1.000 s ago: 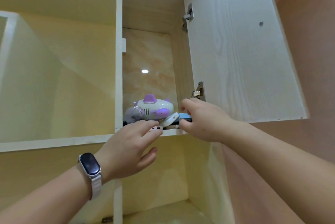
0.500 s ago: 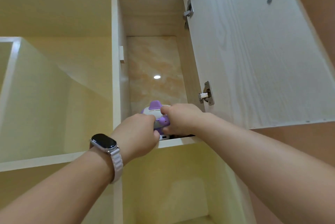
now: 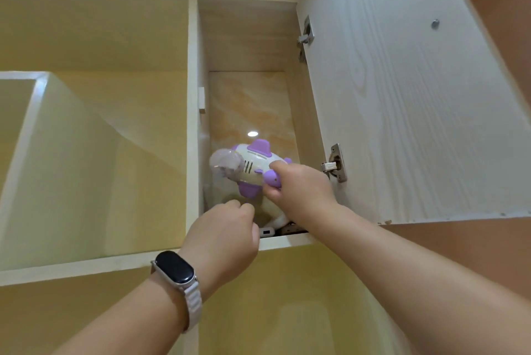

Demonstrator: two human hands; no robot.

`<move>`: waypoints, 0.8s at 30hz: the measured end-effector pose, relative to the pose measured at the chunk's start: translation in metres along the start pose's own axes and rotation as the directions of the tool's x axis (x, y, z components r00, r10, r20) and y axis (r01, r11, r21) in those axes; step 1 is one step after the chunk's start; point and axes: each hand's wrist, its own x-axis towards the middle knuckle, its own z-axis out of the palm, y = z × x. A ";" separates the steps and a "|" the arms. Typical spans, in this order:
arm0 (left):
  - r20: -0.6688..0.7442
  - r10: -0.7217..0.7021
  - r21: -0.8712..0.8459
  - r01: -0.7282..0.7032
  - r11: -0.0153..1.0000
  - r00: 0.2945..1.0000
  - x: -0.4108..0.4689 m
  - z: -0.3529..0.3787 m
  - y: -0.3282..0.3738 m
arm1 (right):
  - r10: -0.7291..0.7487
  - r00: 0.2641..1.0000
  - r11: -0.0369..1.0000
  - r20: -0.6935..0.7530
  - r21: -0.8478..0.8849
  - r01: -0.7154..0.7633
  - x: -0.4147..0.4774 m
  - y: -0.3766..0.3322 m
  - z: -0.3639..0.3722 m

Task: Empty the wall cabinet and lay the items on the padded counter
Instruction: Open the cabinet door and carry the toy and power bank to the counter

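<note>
A white and purple toy airplane (image 3: 253,166) with a clear nose is lifted off the wall cabinet shelf (image 3: 283,241), tilted, and my right hand (image 3: 301,191) is shut on its tail end. My left hand (image 3: 227,235), with a dark watch on the wrist, sits at the shelf's front edge with its fingers curled; what it grips is hidden. A small white device (image 3: 267,231) with a dark port lies on the shelf just right of my left hand, and a white rounded item (image 3: 277,221) rests behind it.
The cabinet door (image 3: 402,102) stands open to the right, with two metal hinges (image 3: 334,163). A vertical divider (image 3: 193,113) separates this compartment from an open one (image 3: 94,136) on the left. A lower compartment (image 3: 275,297) lies under the shelf.
My right hand has lifted the toy airplane up off the shelf and tilted it. My left hand has dropped from the toy to the shelf edge.
</note>
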 end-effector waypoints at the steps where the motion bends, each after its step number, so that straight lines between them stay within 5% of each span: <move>1: 0.009 -0.007 -0.008 0.007 1.000 1.000 0.001 -0.001 0.000 | 0.041 0.998 0.997 -0.052 0.074 -0.037 -0.003 -0.001 -0.005; 8: 0.242 -0.098 0.070 0.083 0.994 0.965 0.025 -0.026 0.004 | 0.238 0.919 0.873 -0.313 0.483 -0.062 -0.065 -0.018 -0.041; 15: 0.593 -0.172 0.446 -0.143 0.884 0.787 0.052 -0.025 0.013 | 0.297 0.877 0.899 -0.378 0.420 -0.124 -0.106 -0.017 -0.043; 18: 0.486 -0.117 0.377 -0.087 0.922 0.866 0.046 -0.024 0.006 | 0.283 0.849 0.904 -0.445 0.419 -0.082 -0.119 -0.016 -0.044; 21: 0.204 -0.058 0.180 0.021 0.983 0.977 0.033 -0.023 -0.004 | 0.378 0.829 0.831 -0.414 0.546 -0.106 -0.126 -0.014 -0.044; 24: -0.034 0.022 0.076 -0.019 0.997 0.999 0.017 -0.028 -0.005 | 0.424 0.826 0.798 -0.373 0.586 -0.145 -0.127 -0.011 -0.041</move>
